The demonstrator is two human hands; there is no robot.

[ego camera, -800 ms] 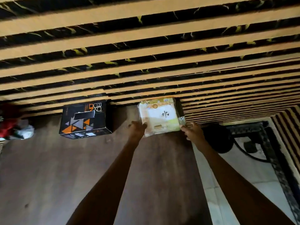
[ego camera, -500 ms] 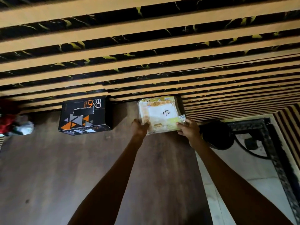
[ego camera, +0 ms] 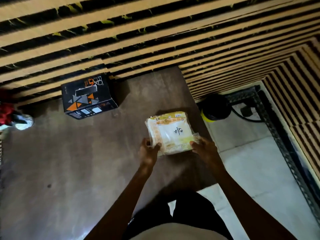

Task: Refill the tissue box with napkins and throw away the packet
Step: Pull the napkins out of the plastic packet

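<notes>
Between both hands, left (ego camera: pixel 149 152) and right (ego camera: pixel 205 149), the napkin packet (ego camera: pixel 170 132) is pinched by its near corners.

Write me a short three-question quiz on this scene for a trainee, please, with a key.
1. True or false: both hands grip the packet.
2. Which lies nearer the slatted wall: (a) the packet, (b) the black box?
3. Fill in: the handwriting on the packet reads LP over ____.

Key:
1. True: the left hand holds its near left corner and the right hand its near right corner, over the table.
2. (b): the box stands by the wall; the packet is nearer the person.
3. It looks like 40.
</notes>
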